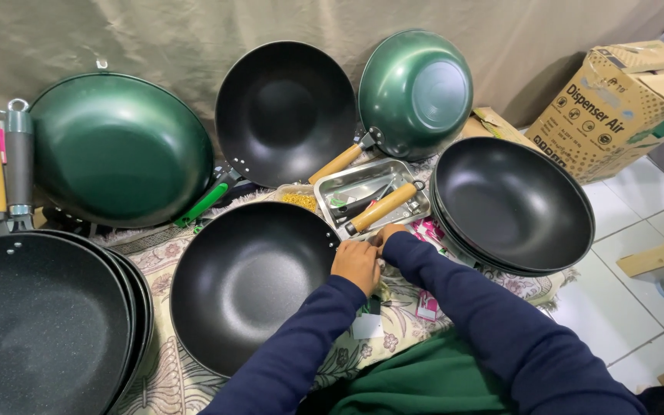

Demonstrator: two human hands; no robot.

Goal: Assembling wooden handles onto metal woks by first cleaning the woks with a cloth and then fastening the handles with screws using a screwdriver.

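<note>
the left hand (356,263) rests closed on the rim of the black wok (251,286) lying open side up on the patterned mat (164,361). the right hand (387,233) sits just beside that rim, mostly hidden behind the left, so i cannot tell its grip. just beyond the wok's rim lies a steel tray (372,192) with a wooden handle (383,207).

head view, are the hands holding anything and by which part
The left hand rests on the right rim of the black wok, by its rivets. The right hand is mostly hidden behind it, so what it holds cannot be told.
</note>
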